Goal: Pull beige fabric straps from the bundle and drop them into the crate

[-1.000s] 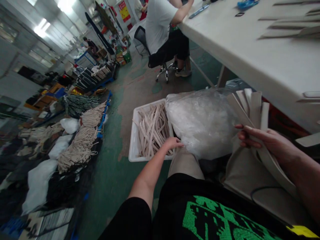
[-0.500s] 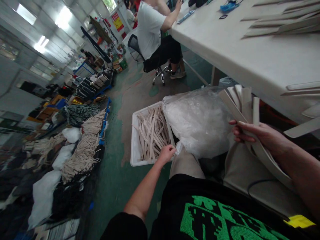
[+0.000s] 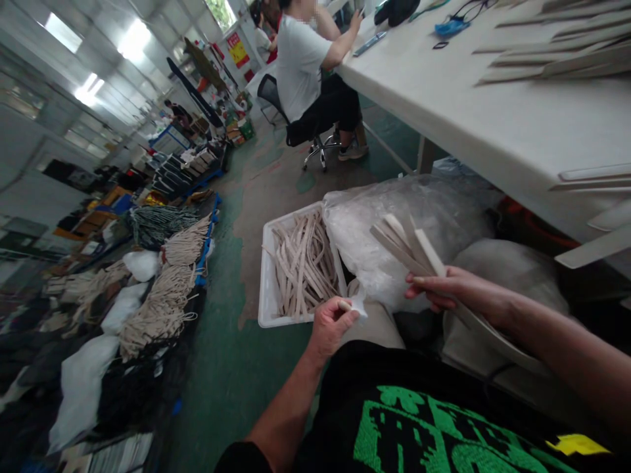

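My right hand (image 3: 444,289) is closed round a bundle of flat beige straps (image 3: 401,246), whose ends fan out up and to the left while the rest trails back along my forearm. Between the thumb and fingers of my left hand (image 3: 332,325) is a small piece of thin white plastic film (image 3: 359,309), pinched above my left knee. Just beyond that hand stands a white plastic crate (image 3: 269,289) filled with loose beige straps (image 3: 300,263). A large clear plastic bag (image 3: 365,217) lies right of the crate, partly behind the bundle.
A white table (image 3: 468,112) runs along the right, with beige straps (image 3: 566,52) lying on it. Farther along it, a person (image 3: 300,66) sits on a wheeled chair (image 3: 310,131). Piled strap bundles (image 3: 162,295) and white sacks (image 3: 81,387) line the floor at left.
My right hand has moved left and down with the strap bundle, toward my left hand. My left hand has come closer to my body, with the white film now showing clearly in its pinch.
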Demonstrator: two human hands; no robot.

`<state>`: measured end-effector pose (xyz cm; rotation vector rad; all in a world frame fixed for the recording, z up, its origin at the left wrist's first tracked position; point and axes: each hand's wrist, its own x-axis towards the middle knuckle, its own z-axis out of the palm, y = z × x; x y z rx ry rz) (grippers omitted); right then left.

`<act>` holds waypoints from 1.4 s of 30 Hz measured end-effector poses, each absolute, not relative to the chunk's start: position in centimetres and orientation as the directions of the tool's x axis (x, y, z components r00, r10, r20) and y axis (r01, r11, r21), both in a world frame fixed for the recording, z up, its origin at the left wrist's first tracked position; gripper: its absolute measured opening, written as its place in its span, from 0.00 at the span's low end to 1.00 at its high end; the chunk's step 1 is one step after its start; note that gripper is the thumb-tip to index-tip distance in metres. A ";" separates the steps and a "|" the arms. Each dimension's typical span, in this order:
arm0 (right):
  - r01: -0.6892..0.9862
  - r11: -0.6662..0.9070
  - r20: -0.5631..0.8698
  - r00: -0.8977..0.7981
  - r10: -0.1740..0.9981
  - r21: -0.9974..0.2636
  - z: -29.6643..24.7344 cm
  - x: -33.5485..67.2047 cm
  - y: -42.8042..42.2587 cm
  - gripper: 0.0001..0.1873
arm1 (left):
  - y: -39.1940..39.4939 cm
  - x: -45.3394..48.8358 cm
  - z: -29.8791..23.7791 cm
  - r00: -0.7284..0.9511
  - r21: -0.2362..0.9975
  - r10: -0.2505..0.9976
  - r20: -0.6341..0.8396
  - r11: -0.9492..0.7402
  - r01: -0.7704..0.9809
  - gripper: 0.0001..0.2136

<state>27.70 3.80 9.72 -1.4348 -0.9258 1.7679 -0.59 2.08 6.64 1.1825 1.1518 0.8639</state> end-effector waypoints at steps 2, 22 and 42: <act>-0.059 -0.576 -0.534 -0.309 0.787 -0.815 9.8 25.9 3.5 0.28 | 2.5 0.1 7.0 0.261 0.978 0.943 -0.205 0.187 0.093 0.20; -0.078 -0.446 -0.446 -0.014 0.895 -0.892 8.4 24.2 5.3 0.19 | 4.6 2.3 7.1 0.399 0.720 0.882 -0.250 -0.106 0.686 0.19; -0.205 -0.406 -0.451 0.290 0.844 -0.891 9.8 26.3 6.6 0.08 | 4.0 -1.2 3.0 0.492 0.897 0.750 -0.442 0.382 0.223 0.19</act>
